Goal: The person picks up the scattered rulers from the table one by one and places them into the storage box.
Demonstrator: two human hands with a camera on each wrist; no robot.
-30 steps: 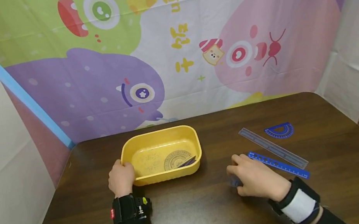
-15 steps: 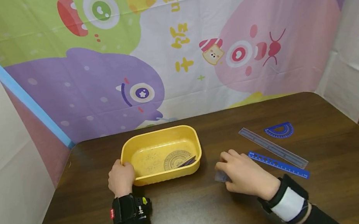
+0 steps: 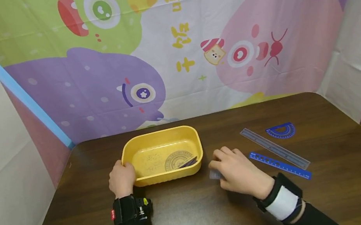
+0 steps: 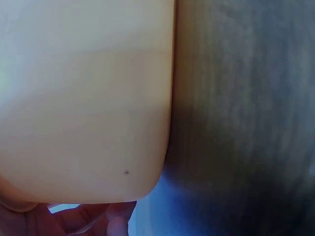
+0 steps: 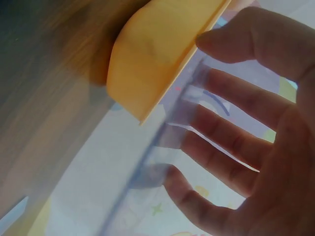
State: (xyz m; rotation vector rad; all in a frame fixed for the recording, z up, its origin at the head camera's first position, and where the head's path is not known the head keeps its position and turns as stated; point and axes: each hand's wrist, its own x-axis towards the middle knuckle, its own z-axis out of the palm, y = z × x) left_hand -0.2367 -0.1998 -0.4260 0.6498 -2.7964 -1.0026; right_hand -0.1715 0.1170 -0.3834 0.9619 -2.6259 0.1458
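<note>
A yellow plastic basin (image 3: 166, 177) stands left of the middle on the table. My left hand (image 3: 121, 179) grips its left end, with the fingertips under the wall in the left wrist view. Inside the basin lie a clear protractor (image 3: 173, 161) and some thin dark flat pieces (image 3: 191, 162). Just right of the basin, my right hand (image 3: 237, 172) pinches a clear flat plastic piece (image 3: 215, 174). Its straight edge shows along the fingertips in the right wrist view; I cannot tell its exact kind.
To the right lie a blue ruler (image 3: 279, 165), a clear ruler (image 3: 275, 148) and a small blue protractor (image 3: 287, 133). A printed cartoon cloth (image 3: 172, 106) hangs behind the brown table (image 3: 182, 214).
My right hand has moved left across the table towards the basin, bringing the clear plastic piece along. The left hand and the basin have stayed put.
</note>
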